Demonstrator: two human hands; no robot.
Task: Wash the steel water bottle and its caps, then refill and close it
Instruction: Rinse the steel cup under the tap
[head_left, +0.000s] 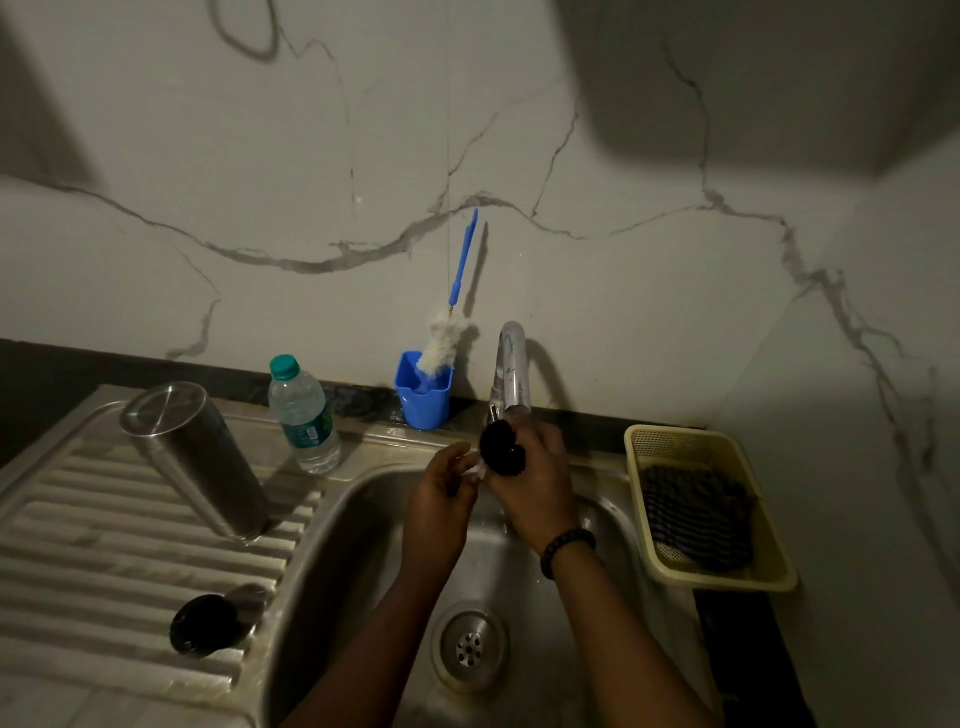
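The steel water bottle (195, 457) stands upside down on the ribbed drainboard (93, 525) at the left. One black cap (205, 623) lies on the drainboard's near part. My right hand (535, 483) grips a second black cap (501, 448) just under the tap spout (511, 374), over the sink basin (363, 519). My left hand (439, 501) is beside it, fingers curled toward the cap, with something small and pale at the fingertips; what it is cannot be told.
A clear plastic water bottle (304, 415) with a green cap stands behind the drainboard. A blue cup (423, 397) holds a blue-handled bottle brush (447, 332). A yellow basket (769, 566) with a dark cloth (696, 514) sits right of the sink. The drain (470, 647) is below my arms.
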